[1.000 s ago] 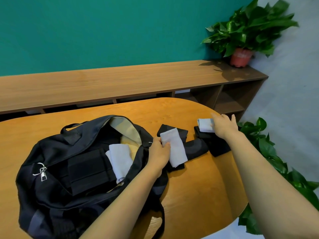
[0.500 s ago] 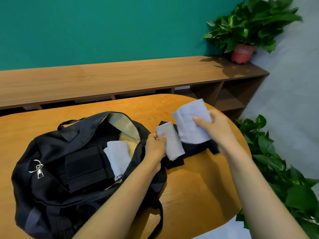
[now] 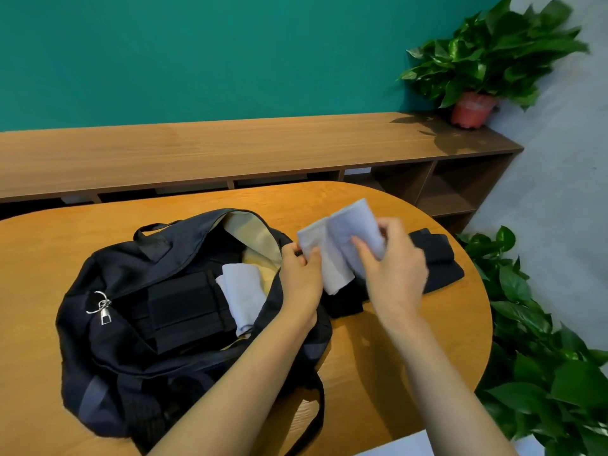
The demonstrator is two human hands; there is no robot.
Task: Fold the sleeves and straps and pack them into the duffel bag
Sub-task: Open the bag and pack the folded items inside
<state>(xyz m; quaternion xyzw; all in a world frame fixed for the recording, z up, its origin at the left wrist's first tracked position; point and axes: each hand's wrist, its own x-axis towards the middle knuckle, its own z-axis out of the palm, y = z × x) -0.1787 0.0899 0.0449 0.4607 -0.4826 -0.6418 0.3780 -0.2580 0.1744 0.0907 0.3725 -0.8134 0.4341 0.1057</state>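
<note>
An open black duffel bag (image 3: 108,340) lies on the wooden table (image 3: 394,373); inside it sit a folded black strap (image 3: 184,311) and a folded white sleeve (image 3: 241,291). Just right of the bag's mouth, my left hand (image 3: 301,278) pinches a folded white sleeve (image 3: 324,258). My right hand (image 3: 393,268) holds a second white sleeve (image 3: 357,225) against the first, the two pieces side by side above the table. Black folded sleeves (image 3: 437,261) lie on the table behind my right hand, partly hidden.
A long wooden shelf unit (image 3: 230,153) runs behind the table under a teal wall. A potted plant (image 3: 473,106) stands on its right end. Leafy plants (image 3: 543,357) crowd the floor off the table's right edge.
My right hand picked up the second white sleeve from the black pile and carried it left until it met the sleeve held in my left hand.
</note>
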